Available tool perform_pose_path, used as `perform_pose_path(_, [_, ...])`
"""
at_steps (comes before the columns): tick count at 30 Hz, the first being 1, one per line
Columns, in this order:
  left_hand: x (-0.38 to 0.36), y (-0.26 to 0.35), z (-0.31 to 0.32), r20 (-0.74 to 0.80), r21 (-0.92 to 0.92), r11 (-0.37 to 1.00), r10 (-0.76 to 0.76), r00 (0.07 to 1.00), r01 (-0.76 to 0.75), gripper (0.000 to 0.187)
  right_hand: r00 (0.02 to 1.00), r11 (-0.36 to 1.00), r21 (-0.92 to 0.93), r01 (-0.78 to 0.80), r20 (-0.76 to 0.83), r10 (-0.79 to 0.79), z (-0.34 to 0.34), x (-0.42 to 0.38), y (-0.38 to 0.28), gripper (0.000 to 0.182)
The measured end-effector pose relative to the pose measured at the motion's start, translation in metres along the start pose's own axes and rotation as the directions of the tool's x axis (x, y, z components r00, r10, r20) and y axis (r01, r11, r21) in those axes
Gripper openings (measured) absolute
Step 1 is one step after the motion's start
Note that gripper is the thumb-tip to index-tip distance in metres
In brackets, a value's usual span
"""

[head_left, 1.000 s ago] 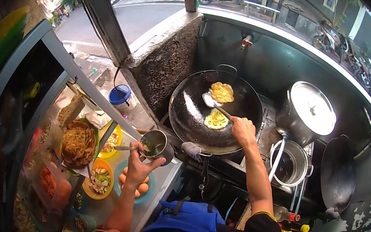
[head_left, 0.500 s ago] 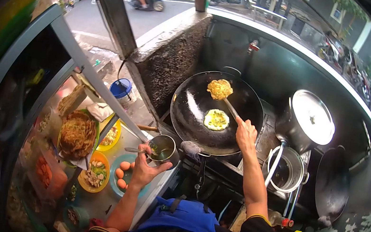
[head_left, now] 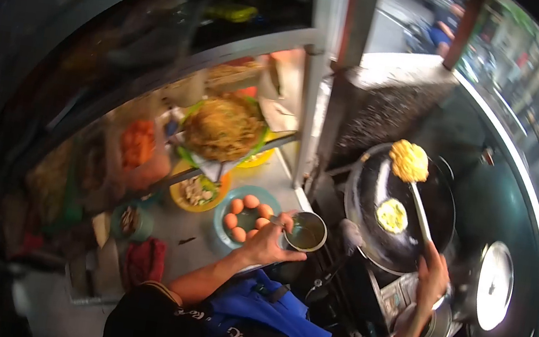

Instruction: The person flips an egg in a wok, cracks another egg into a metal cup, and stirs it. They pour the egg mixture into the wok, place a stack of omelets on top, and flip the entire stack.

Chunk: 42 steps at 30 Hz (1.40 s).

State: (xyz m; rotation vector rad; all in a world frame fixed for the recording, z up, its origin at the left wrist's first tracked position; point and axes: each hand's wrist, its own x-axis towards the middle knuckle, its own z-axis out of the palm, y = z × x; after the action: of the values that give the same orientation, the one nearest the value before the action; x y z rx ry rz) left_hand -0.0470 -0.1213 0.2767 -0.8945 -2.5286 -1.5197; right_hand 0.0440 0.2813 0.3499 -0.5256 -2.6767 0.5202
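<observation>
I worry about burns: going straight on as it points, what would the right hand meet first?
The right hand, holding the spatula, would probably meet the wok first; the hand's height is unclear, so it might pass above.

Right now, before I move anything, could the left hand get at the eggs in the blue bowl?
Probably not to grasp one: the left hand holds the metal cup. Reach looks fine, though: the open blue bowl sits right beside that hand, and most eggs lie uncovered.
</observation>
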Motion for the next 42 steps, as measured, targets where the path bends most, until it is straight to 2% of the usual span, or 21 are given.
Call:
perform_pose_path(1, [-0.007, -0.005, 0.003, -0.031, -0.08, 0.995, 0.059, 0.998, -0.061, 0.072, 0.995, 0.992, 0.081, 0.101, -0.03, -0.099, -0.016, -0.008, 0.002, 0.043])
perform_pose_path(2, [-0.011, 0.003, -0.002, -0.042, -0.036, 0.994, 0.106, 0.994, -0.107, 0.073, 0.981, 0.969, 0.155, 0.191, -0.068, -0.182, -0.034, -0.013, 0.001, 0.043])
perform_pose_path(4, [-0.022, -0.003, 0.0, -0.017, -0.057, 0.992, 0.111, 0.994, -0.112, 0.073, 0.982, 0.999, 0.047, -0.013, 0.187, 0.004, -0.092, -0.023, -0.032, 0.046])
perform_pose_path(6, [-0.035, -0.005, 0.001, 0.039, -0.073, 0.996, 0.059, 0.997, -0.056, 0.074, 0.974, 1.0, 0.01, 0.014, 0.226, -0.016, -0.12, -0.034, -0.035, 0.049])
perform_pose_path(7, [-0.041, -0.005, 0.001, 0.107, -0.085, 0.996, 0.009, 0.994, 0.0, 0.074, 0.958, 0.988, 0.059, 0.142, 0.243, -0.152, -0.132, -0.035, -0.045, 0.05])
perform_pose_path(8, [-0.045, -0.005, 0.002, 0.102, -0.092, 0.996, 0.012, 0.995, -0.003, 0.074, 0.964, 0.985, 0.137, 0.107, 0.227, -0.136, -0.143, -0.044, -0.063, 0.052])
perform_pose_path(11, [-0.055, -0.003, -0.001, 0.151, -0.109, 0.994, 0.006, 0.989, 0.01, 0.073, 0.945, 0.983, 0.033, 0.183, 0.269, -0.185, -0.164, -0.042, -0.085, 0.055])
perform_pose_path(12, [-0.058, -0.004, -0.001, 0.146, -0.11, 0.994, 0.009, 0.989, 0.007, 0.073, 0.915, 0.956, 0.017, 0.294, 0.286, -0.286, -0.167, -0.039, -0.104, 0.056])
perform_pose_path(13, [-0.061, -0.005, -0.001, 0.124, -0.108, 0.994, 0.04, 0.992, -0.026, 0.072, 0.874, 0.917, 0.002, 0.399, 0.302, -0.381, -0.169, -0.037, -0.123, 0.057])
perform_pose_path(16, [-0.071, -0.001, -0.005, 0.095, -0.108, 0.992, 0.078, 0.992, -0.068, 0.072, 0.869, 0.902, 0.052, 0.429, 0.247, -0.428, -0.161, -0.029, -0.18, 0.057])
perform_pose_path(19, [-0.08, 0.009, -0.014, 0.073, -0.13, 0.99, 0.064, 0.995, -0.054, 0.072, 0.825, 0.847, -0.001, 0.532, 0.223, -0.518, -0.139, -0.012, -0.225, 0.054])
perform_pose_path(21, [-0.087, 0.012, -0.018, 0.055, -0.156, 0.987, 0.042, 0.998, -0.033, 0.072, 0.746, 0.754, 0.035, 0.656, 0.121, -0.655, -0.121, -0.002, -0.249, 0.047])
perform_pose_path(23, [-0.096, 0.011, -0.023, -0.054, -0.065, 0.987, 0.146, 0.988, -0.149, 0.084, 0.717, 0.721, -0.005, 0.693, 0.116, -0.688, -0.11, 0.008, -0.268, 0.046])
perform_pose_path(24, [-0.101, 0.01, -0.023, -0.068, -0.072, 0.987, 0.141, 0.988, -0.145, 0.084, 0.687, 0.688, -0.039, 0.725, 0.117, -0.717, -0.105, 0.012, -0.275, 0.046])
perform_pose_path(26, [-0.112, 0.007, -0.025, -0.088, -0.109, 0.991, 0.066, 0.994, -0.076, 0.108, 0.674, 0.674, -0.056, 0.736, 0.15, -0.723, -0.099, 0.019, -0.28, 0.045])
perform_pose_path(27, [-0.113, 0.005, -0.03, -0.106, 0.024, 0.983, 0.185, 0.977, -0.184, 0.122, 0.682, 0.687, -0.023, 0.726, 0.146, -0.716, -0.095, 0.023, -0.278, 0.046])
perform_pose_path(30, [-0.121, 0.011, -0.046, -0.08, 0.049, 0.996, 0.073, 0.994, -0.069, 0.117, 0.692, 0.694, -0.043, 0.719, 0.13, -0.71, -0.092, 0.023, -0.286, 0.045])
perform_pose_path(32, [-0.126, 0.003, -0.045, -0.138, 0.032, 0.993, 0.118, 0.983, -0.114, 0.116, 0.685, 0.681, -0.066, 0.729, 0.07, -0.725, -0.09, 0.023, -0.288, 0.042])
perform_pose_path(35, [-0.131, 0.006, -0.053, -0.048, 0.024, 0.998, -0.057, 0.997, 0.058, 0.119, 0.7, 0.7, -0.031, 0.713, 0.083, -0.709, -0.089, 0.027, -0.287, 0.043])
perform_pose_path(39, [-0.13, 0.0, -0.051, -0.067, -0.021, 0.998, -0.056, 0.996, 0.054, 0.12, 0.715, 0.719, -0.014, 0.694, 0.126, -0.688, -0.089, 0.027, -0.292, 0.045])
perform_pose_path(42, [-0.13, 0.0, -0.052, -0.115, 0.019, 1.0, 0.026, 0.993, -0.024, 0.119, 0.707, 0.705, -0.064, 0.706, 0.106, -0.699, -0.078, 0.03, -0.287, 0.045])
